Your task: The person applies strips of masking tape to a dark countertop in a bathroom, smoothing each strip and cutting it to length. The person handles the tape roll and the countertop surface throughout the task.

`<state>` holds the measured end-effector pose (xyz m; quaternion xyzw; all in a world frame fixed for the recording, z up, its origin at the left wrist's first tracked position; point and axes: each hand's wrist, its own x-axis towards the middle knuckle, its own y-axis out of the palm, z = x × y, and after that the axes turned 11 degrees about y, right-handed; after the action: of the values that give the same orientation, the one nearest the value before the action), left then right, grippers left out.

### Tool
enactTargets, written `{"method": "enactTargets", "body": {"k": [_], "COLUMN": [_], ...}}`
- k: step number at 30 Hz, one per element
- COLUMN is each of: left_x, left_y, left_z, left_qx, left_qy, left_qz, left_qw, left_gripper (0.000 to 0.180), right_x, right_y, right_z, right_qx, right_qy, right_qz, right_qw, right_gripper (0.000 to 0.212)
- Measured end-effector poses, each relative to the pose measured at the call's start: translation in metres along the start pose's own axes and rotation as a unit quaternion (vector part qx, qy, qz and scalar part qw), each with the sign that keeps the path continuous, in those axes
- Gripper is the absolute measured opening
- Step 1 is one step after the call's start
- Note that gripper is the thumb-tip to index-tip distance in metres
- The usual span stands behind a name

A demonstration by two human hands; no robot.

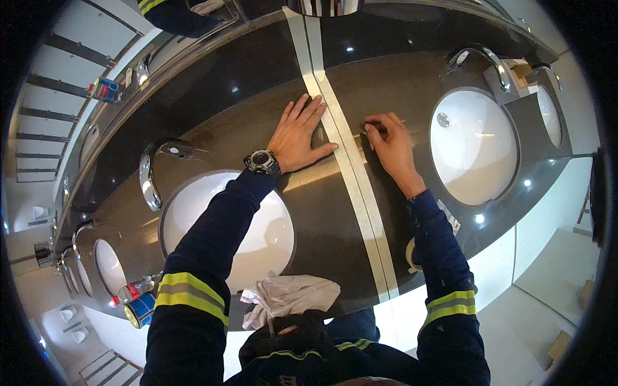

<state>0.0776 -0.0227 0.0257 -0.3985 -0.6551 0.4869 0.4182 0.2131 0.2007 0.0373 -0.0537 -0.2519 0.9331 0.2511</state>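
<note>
Two pale strips of masking tape (351,164) run side by side across the dark stone countertop (322,225), with a thin dark line between them. My left hand (297,135) lies flat left of the strips, fingers spread, its fingertips and thumb at the tape's edge. On the other side, my right hand (394,151) is held just over the counter, fingers curled toward the thumb. Whatever that pinch may hold is too small to make out. A roll of tape (413,255) sits partly hidden by my right forearm, close to a small whitish object (449,217).
White basins (473,151) flank the tape; the left basin (193,202) is partly under my left arm. Curved chrome faucets (149,177) rise behind them. A crumpled pale cloth (293,296) lies at the front edge. A plastic bottle (135,289) and a blue can (140,311) stand left.
</note>
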Motion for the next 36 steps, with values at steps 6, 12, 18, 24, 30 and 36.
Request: {"method": "enactTargets", "body": {"k": [6, 12, 18, 24, 30, 36], "left_x": [0.009, -0.003, -0.084, -0.298, -0.481, -0.566], "left_y": [-0.005, -0.012, -0.090, -0.147, -0.042, 0.034], "left_z": [0.005, -0.042, -0.140, -0.286, -0.455, -0.584], "left_qx": [-0.001, -0.054, -0.189, -0.249, -0.275, -0.315], "left_qy": [-0.030, -0.046, -0.036, -0.273, -0.504, -0.598], "left_qz": [-0.032, 0.001, -0.133, -0.203, -0.329, -0.300], "left_qw": [0.999, 0.997, 0.972, 0.907, 0.749, 0.673], "left_gripper": [0.103, 0.098, 0.078, 0.060, 0.043, 0.044], "right_x": [-0.001, 0.010, 0.010, -0.108, -0.232, -0.244], "right_y": [0.012, 0.019, -0.041, -0.211, -0.240, -0.196], "right_z": [-0.006, -0.007, -0.018, -0.046, -0.037, -0.061], "right_qx": [0.046, 0.053, 0.206, -0.148, -0.224, -0.321], "right_qy": [-0.003, -0.034, 0.109, -0.033, -0.146, -0.261], "right_qz": [-0.060, -0.095, 0.134, 0.095, 0.069, 0.098], "right_qw": [0.997, 0.993, 0.963, 0.984, 0.961, 0.905], "right_gripper": [0.016, 0.018, 0.031, 0.037, 0.035, 0.040]}}
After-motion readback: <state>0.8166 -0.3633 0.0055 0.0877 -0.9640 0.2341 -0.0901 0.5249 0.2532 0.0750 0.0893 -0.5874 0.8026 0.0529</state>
